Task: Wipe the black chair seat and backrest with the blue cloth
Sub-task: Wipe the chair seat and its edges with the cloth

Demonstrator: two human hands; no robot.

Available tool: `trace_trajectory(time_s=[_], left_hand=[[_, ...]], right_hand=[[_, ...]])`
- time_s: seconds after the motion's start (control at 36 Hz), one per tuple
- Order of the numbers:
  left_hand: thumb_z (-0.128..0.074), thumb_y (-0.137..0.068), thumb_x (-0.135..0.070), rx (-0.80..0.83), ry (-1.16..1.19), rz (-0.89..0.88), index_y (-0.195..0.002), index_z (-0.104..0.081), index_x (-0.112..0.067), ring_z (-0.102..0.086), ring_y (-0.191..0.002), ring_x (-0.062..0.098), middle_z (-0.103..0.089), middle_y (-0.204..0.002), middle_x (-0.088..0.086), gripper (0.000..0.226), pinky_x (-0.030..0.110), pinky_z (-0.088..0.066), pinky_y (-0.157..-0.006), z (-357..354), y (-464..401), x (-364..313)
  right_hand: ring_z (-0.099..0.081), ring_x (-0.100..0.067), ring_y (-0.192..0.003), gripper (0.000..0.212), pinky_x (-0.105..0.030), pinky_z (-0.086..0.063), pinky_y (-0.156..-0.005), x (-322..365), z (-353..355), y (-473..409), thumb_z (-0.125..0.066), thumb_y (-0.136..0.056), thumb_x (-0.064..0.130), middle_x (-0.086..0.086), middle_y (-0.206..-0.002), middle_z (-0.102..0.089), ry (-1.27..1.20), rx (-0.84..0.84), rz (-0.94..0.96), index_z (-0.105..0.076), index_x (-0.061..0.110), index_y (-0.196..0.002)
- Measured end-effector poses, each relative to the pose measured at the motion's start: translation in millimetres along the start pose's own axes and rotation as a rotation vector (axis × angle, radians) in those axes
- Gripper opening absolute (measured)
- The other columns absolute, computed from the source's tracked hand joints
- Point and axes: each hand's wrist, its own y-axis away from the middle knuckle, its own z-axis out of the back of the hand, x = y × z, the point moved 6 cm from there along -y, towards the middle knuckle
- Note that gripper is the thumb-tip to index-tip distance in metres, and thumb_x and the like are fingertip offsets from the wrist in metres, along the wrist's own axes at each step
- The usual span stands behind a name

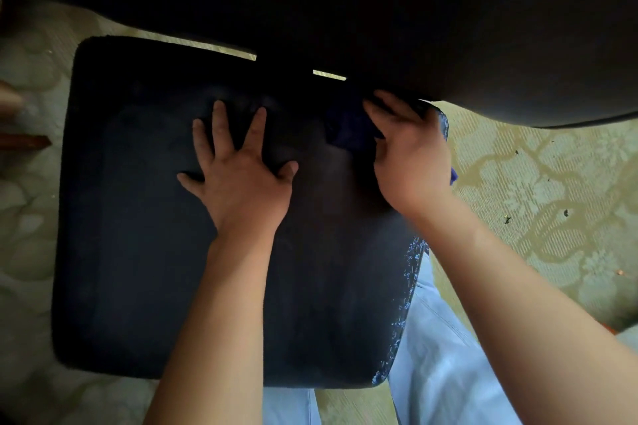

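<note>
The black chair seat [138, 235] fills the middle of the view, seen from above. Its dark backrest [448, 28] looms across the top. My left hand [241, 179] lies flat on the seat with fingers spread and holds nothing. My right hand [411, 152] presses the blue cloth [348, 128] against the seat's far right corner, just under the backrest. Most of the cloth is hidden under that hand; a bit of it pokes out at the wrist side.
The seat's right edge [407, 286] is worn, with pale flaking patches. A patterned green-beige carpet [535, 183] surrounds the chair. My light blue trousers [442, 355] stand close to the seat's right front corner. A brown object [24, 141] sits at the left edge.
</note>
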Motion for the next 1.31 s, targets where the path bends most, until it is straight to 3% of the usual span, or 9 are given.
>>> trace_trajectory(time_s=[0.06,0.17,0.22,0.42,0.56,0.67,0.92,1.08,1.31], left_hand=[[-0.066,-0.086,-0.061,0.004,-0.013,0.007,-0.156,-0.015,-0.049,0.01,-0.155,0.026,0.011,-0.169,-0.007,0.087,0.078,-0.018,-0.111,-1.3,0.7,-0.1],[-0.064,-0.087,-0.062,0.005,-0.03,0.024,-0.156,-0.013,-0.05,0.01,-0.156,0.027,0.013,-0.168,-0.009,0.087,0.077,-0.021,-0.11,-2.1,2.0,-0.9],[-0.063,-0.088,-0.062,0.009,-0.042,0.031,-0.156,-0.01,-0.05,0.011,-0.155,0.027,0.015,-0.168,-0.009,0.088,0.077,-0.021,-0.11,-3.6,2.9,-1.8],[-0.062,-0.092,-0.052,0.025,-0.056,0.044,-0.159,-0.005,-0.044,0.011,-0.155,0.032,0.019,-0.168,-0.001,0.088,0.072,-0.018,-0.115,-7.3,9.5,-9.7],[-0.073,-0.086,-0.046,-0.029,-0.018,-0.126,-0.157,-0.018,-0.043,0.002,-0.155,0.032,0.009,-0.169,0.002,0.09,0.069,-0.015,-0.117,-10.8,25.8,-31.7],[-0.072,-0.086,-0.051,0.0,-0.019,-0.128,-0.157,-0.022,-0.044,0.005,-0.156,0.027,0.004,-0.17,0.0,0.087,0.07,-0.011,-0.118,-20.0,26.3,-33.2],[-0.071,-0.085,-0.054,-0.029,-0.07,-0.05,-0.156,-0.023,-0.043,0.001,-0.155,0.028,0.002,-0.169,0.001,0.087,0.072,-0.02,-0.114,-22.5,24.6,-41.0],[-0.072,-0.084,-0.052,-0.036,-0.071,-0.013,-0.155,-0.021,-0.043,0.002,-0.155,0.026,0.003,-0.169,0.0,0.088,0.071,-0.02,-0.115,-25.5,24.4,-42.8],[-0.077,-0.084,-0.041,-0.034,0.008,0.033,-0.154,-0.027,-0.042,0.002,-0.156,0.026,0.001,-0.169,-0.002,0.086,0.069,-0.016,-0.117,-24.2,26.4,-47.8]], right_hand=[[-0.043,-0.029,-0.12,0.068,-0.031,-0.047,-0.081,-18.1,5.0,5.5,-0.05,-0.088,-0.002,0.02,-0.154,-0.041,0.021,0.016,-0.045,-0.049,0.035,-0.145],[-0.037,-0.027,-0.091,0.068,-0.034,-0.04,-0.063,-45.5,15.1,20.4,-0.045,-0.086,-0.005,0.022,-0.149,-0.044,0.061,-0.006,-0.122,-0.051,0.036,-0.14],[-0.037,-0.027,-0.087,0.069,-0.034,-0.037,-0.061,-54.3,17.0,28.9,-0.044,-0.086,-0.004,0.023,-0.148,-0.044,0.085,-0.018,-0.135,-0.049,0.038,-0.14],[-0.047,-0.034,-0.096,0.064,-0.037,-0.048,-0.073,-27.7,24.3,43.0,-0.049,-0.084,-0.003,0.012,-0.146,-0.053,-0.063,-0.109,0.022,-0.056,0.029,-0.14],[-0.052,-0.035,-0.102,0.071,-0.04,-0.054,-0.082,12.8,5.3,25.1,-0.053,-0.08,-0.005,0.011,-0.148,-0.052,-0.119,-0.074,0.142,-0.055,0.029,-0.141],[-0.047,-0.032,-0.111,0.072,-0.036,-0.05,-0.089,13.8,-7.8,5.7,-0.055,-0.086,0.0,0.017,-0.156,-0.039,-0.051,0.009,0.084,-0.045,0.036,-0.147],[-0.044,-0.03,-0.119,0.071,-0.034,-0.047,-0.089,-29.4,4.9,4.7,-0.05,-0.088,0.001,0.021,-0.154,-0.039,-0.092,0.024,-0.046,-0.045,0.041,-0.146],[-0.046,-0.034,-0.093,0.07,-0.044,-0.051,-0.077,-63.8,13.8,22.5,-0.046,-0.083,-0.004,0.017,-0.144,-0.051,-0.051,-0.042,-0.06,-0.053,0.037,-0.139],[-0.048,-0.035,-0.094,0.064,-0.046,-0.049,-0.083,-110.9,19.1,44.9,-0.055,-0.085,-0.002,0.014,-0.147,-0.051,-0.087,-0.036,-0.048,-0.056,0.034,-0.138]])
